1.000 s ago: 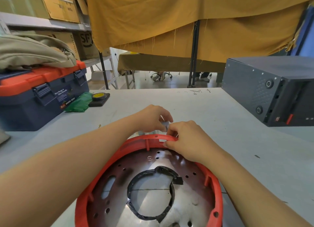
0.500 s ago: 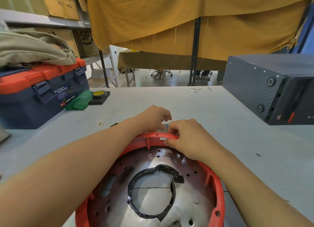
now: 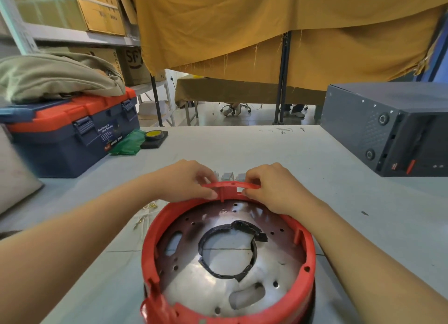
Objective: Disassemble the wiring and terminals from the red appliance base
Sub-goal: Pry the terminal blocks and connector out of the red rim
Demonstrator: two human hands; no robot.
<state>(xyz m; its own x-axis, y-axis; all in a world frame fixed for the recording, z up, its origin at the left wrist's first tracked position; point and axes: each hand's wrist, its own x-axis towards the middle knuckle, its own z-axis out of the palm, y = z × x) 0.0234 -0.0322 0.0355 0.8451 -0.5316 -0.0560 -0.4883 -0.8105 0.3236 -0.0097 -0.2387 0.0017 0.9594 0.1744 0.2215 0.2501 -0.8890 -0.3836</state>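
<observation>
The red appliance base (image 3: 151, 239), a round ring around a metal plate with holes and a black ring gasket (image 3: 253, 248), lies on the table in front of me. My left hand (image 3: 186, 180) and my right hand (image 3: 271, 187) both pinch the raised far rim tab (image 3: 229, 185), one on each side. Grey terminal pieces (image 3: 228, 176) stick up just behind that tab, between my fingers. Loose white wires with brass terminals (image 3: 145, 214) lie on the table left of the base.
A blue and orange toolbox (image 3: 70, 134) with a beige bag on top stands at the left, with a green bag and a yellow tape roll (image 3: 155, 134) beside it. A dark metal case (image 3: 388, 125) sits at the right. The grey table (image 3: 242, 149) stretches beyond.
My hands have spread apart along the far rim, uncovering the grey terminal pieces behind the red tab. The view has shifted slightly, so the base shows more fully.
</observation>
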